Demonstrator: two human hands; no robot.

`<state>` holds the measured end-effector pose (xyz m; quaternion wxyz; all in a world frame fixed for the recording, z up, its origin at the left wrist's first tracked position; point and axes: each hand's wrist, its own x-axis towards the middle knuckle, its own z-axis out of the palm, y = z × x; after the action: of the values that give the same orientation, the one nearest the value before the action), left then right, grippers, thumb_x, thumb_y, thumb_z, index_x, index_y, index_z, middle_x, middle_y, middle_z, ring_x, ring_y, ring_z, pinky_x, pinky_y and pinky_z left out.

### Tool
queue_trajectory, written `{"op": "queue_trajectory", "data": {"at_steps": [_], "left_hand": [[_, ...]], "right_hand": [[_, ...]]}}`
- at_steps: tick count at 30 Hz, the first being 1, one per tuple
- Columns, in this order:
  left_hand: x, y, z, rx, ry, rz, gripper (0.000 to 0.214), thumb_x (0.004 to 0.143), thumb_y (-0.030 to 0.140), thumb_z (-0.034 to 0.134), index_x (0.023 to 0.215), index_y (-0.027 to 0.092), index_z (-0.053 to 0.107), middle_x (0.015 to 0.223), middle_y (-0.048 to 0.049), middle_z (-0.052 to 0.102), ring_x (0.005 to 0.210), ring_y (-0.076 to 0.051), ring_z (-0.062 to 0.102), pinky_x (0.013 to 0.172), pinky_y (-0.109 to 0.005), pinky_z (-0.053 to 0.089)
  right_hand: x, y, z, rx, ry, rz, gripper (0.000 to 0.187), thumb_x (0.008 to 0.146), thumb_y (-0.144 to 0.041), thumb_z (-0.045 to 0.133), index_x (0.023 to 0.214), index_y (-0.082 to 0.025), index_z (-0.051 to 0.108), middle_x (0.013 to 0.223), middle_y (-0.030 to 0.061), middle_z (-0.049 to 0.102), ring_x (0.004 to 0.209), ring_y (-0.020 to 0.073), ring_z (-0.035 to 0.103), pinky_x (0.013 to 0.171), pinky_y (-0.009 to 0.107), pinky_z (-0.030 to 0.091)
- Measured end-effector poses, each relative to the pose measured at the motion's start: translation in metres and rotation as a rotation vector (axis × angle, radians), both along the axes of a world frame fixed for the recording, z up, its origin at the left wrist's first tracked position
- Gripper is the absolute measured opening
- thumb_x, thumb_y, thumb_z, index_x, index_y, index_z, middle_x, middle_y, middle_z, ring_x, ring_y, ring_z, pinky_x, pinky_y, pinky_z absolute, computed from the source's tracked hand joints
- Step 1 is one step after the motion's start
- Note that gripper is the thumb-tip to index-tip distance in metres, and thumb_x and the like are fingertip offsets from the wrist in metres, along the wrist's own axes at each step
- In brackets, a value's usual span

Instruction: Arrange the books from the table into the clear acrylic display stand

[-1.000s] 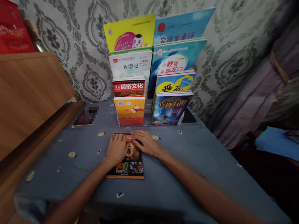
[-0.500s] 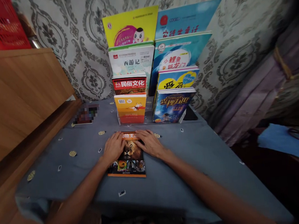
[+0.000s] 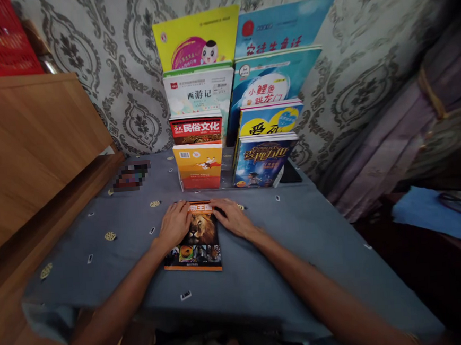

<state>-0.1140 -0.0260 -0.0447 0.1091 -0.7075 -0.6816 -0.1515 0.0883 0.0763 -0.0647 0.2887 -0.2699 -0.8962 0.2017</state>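
A book with a lion on its dark cover and an orange strip along the bottom lies flat on the cloth-covered table in front of me. My left hand rests over its upper left side, fingers stretched toward the top edge. At the upper right edge is my right hand, fingers apart and slightly bent, the tips touching the book's corner. Neither hand lifts the book. Parts of the cover's left side and title are hidden beneath my left hand.
Behind the book, a clear stand holds two columns of upright books, an orange book and a blue book in front. A dark flat object lies behind them. Wooden furniture borders the left; a curtain hangs right.
My right hand has slid outward from the cover to the book's right edge, uncovering more of the title and lion. My left hand has shifted slightly left off the cover.
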Motion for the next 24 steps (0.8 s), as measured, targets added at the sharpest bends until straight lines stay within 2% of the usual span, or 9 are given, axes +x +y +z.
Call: {"op": "queue_trajectory", "data": {"at_steps": [8,13,20,24], "left_hand": [[0.022,0.017,-0.003,-0.016,-0.055,-0.152,0.035,0.099,0.027,0.041,0.126,0.017,0.06,0.129,-0.0137,0.061,0.119,-0.026,0.058,0.104,-0.046,0.045],[0.03,0.024,0.0,-0.071,-0.032,-0.188,0.037,0.099,0.028,0.043,0.131,0.02,0.058,0.133,-0.014,0.057,0.123,-0.028,0.054,0.105,-0.048,0.043],[0.029,0.019,-0.001,-0.097,-0.095,-0.221,0.037,0.099,0.029,0.042,0.132,0.024,0.058,0.141,-0.0128,0.053,0.134,-0.029,0.046,0.111,-0.054,0.035],[0.028,0.013,0.0,-0.102,-0.095,-0.271,0.038,0.098,0.026,0.043,0.132,0.025,0.059,0.143,-0.011,0.053,0.14,-0.028,0.041,0.113,-0.055,0.033]], "right_hand": [[0.002,0.008,-0.01,-0.105,0.049,-0.016,0.04,0.096,-0.021,0.043,0.133,-0.02,0.056,0.131,0.0103,0.065,0.121,0.0235,0.058,0.105,0.046,0.044],[0.002,0.012,-0.014,-0.147,0.124,0.009,0.045,0.095,-0.019,0.04,0.14,-0.02,0.048,0.126,0.0099,0.068,0.121,0.0227,0.06,0.105,0.046,0.045],[0.001,0.009,-0.011,-0.141,0.061,-0.019,0.046,0.097,-0.019,0.036,0.141,-0.019,0.046,0.129,0.0102,0.067,0.123,0.0239,0.058,0.107,0.048,0.043],[0.001,0.005,-0.005,-0.109,0.01,-0.03,0.045,0.097,-0.019,0.038,0.141,-0.019,0.046,0.131,0.0096,0.066,0.123,0.0231,0.057,0.106,0.045,0.043]]}}
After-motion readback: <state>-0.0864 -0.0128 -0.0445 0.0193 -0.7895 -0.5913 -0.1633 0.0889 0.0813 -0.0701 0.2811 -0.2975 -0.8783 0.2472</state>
